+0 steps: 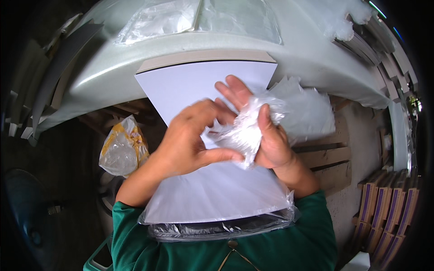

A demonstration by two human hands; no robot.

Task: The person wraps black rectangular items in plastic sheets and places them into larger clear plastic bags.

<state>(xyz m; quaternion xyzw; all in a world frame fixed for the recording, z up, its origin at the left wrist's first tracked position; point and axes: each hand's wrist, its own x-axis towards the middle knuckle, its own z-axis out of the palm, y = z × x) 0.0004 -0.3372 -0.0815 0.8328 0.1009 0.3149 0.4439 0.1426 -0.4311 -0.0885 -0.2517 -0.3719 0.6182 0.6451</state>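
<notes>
Crumpled plastic bag [246, 131] between both hands

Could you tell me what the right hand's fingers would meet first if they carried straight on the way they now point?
The right hand points up and away, toward the table. Its fingers would probably meet the white sheet stack just beyond them first, then the table edge. Depth is unclear, so they may pass above the sheets.

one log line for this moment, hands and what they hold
left hand: grips crumpled clear plastic bag | right hand: grips same bag | below: white sheet stack
</notes>
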